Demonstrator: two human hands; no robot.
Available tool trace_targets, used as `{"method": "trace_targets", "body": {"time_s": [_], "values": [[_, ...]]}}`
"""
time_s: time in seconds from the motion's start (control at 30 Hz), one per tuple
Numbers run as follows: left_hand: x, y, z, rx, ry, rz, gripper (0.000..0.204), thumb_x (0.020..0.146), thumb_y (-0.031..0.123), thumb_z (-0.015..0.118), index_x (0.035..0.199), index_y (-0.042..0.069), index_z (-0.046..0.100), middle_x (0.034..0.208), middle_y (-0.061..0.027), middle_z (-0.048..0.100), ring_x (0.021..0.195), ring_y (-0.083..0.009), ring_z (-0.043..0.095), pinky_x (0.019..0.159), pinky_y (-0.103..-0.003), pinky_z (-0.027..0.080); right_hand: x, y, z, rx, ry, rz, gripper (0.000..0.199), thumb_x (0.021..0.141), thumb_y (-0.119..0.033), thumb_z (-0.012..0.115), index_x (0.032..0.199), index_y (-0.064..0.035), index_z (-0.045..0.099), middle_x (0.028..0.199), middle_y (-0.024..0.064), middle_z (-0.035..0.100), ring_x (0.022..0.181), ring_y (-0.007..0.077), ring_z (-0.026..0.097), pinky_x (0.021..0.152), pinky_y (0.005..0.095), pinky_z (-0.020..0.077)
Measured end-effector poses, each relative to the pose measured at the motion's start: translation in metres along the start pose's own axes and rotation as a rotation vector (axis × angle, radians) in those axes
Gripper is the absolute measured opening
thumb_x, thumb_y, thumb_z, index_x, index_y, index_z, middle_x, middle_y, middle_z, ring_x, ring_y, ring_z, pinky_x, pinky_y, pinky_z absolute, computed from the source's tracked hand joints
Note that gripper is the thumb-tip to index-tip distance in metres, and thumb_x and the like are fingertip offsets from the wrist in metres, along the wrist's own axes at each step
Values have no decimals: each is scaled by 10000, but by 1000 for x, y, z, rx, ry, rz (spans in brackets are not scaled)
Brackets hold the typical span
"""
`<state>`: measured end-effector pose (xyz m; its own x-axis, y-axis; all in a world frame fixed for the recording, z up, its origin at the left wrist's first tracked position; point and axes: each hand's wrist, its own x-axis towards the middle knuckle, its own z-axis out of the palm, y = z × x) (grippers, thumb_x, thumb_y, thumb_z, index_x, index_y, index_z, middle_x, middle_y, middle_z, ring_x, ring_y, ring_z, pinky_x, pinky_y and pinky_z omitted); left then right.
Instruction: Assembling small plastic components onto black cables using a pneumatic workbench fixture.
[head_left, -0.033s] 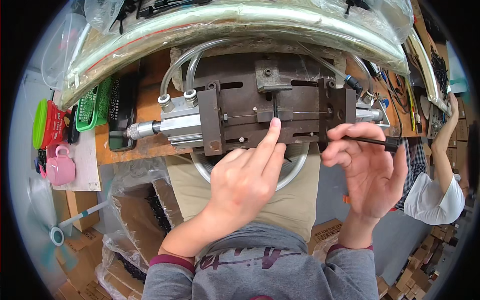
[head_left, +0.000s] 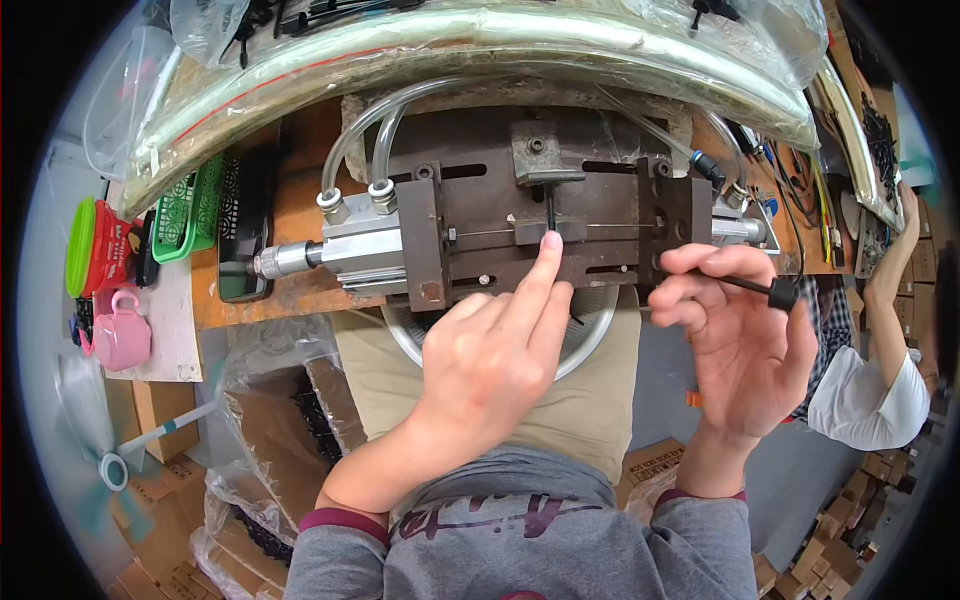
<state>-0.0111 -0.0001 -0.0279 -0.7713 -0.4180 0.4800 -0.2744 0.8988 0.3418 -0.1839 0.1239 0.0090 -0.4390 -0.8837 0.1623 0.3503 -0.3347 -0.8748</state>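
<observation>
My left hand (head_left: 490, 360) reaches over the near edge of a dark metal clamping fixture (head_left: 490, 205). Its index fingertip touches the near end of a thin black rod (head_left: 550, 205) at the fixture's middle; the other fingers are partly bent and grasp nothing visible. To the right of the fixture, my right hand (head_left: 735, 340) is raised, palm facing up, with curled fingers. It holds a slim black rod with a thick cylindrical end (head_left: 782, 293); the rod's other end is hidden behind the fingers. Silver air cylinders (head_left: 365, 250) flank the fixture.
Clear hoses (head_left: 350, 130) arch behind the fixture, below a long plastic-wrapped bundle (head_left: 480, 40). Left are a black tray (head_left: 245, 270), a green basket (head_left: 175, 215) and a pink cup (head_left: 122, 340). A small fan (head_left: 113, 472) stands lower left. Another person's arm (head_left: 885, 265) is far right.
The black rod in my right hand has shifted and turned slightly, and the fingers have moved a little with it. My left hand stays almost still at the fixture.
</observation>
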Motion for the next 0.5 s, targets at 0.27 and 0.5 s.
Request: {"method": "trace_targets", "body": {"time_s": [0.27, 0.5], "values": [[6, 1, -10, 37, -81, -13, 319, 698, 134, 819, 985, 40, 716, 1204, -120, 694, 647, -173, 655, 591, -279, 506, -6, -1, 14, -621, -44, -229, 359, 704, 35, 786, 1028, 36, 630, 1275, 288, 577, 1029, 294, 668, 828, 344, 590], [66, -39, -58, -41, 319, 30, 211, 767, 69, 812, 963, 30, 744, 956, -68, 729, 711, -113, 643, 626, -231, 511, -7, 25, 17, -1276, -189, -338, 288, 708, 72, 761, 970, 33, 649, 1250, 208, 629, 1040, 347, 659, 841, 378, 555]]}}
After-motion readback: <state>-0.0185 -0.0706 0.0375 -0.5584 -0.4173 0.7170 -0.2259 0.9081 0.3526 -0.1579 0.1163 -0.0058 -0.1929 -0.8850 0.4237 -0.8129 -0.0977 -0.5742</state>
